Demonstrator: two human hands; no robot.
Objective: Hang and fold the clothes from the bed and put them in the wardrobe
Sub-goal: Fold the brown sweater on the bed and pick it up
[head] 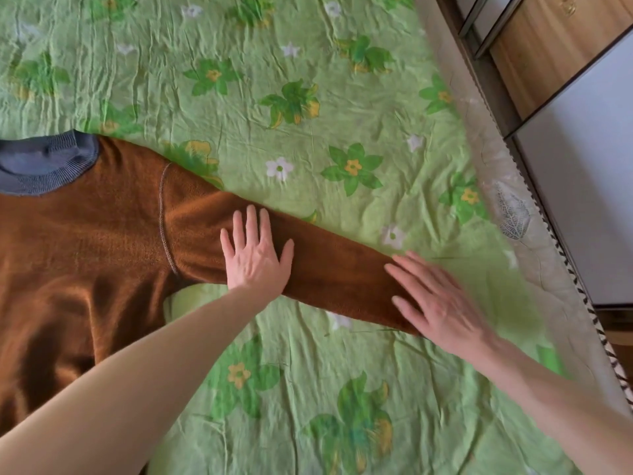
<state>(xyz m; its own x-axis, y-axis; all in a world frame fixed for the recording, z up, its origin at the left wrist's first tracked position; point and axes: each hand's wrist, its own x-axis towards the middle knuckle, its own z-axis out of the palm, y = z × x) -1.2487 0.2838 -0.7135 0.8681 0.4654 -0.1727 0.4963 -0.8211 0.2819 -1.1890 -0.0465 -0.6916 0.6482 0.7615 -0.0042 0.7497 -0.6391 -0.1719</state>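
Here a brown sweater (85, 241) with a grey collar (41, 162) lies flat on the bed (342, 97), its sleeve (308, 262) stretched out toward the bed's right edge. The left hand (255, 255) presses the upper sleeve with straight, slightly spread fingers, and the right hand (435, 299), blurred, rests flat near the cuff with fingers also straight. The likely risk is that neither hand grips the cloth, so a sideways stroke may drag the soft knit, bunch the rumpled sheet beneath and skew the fold.
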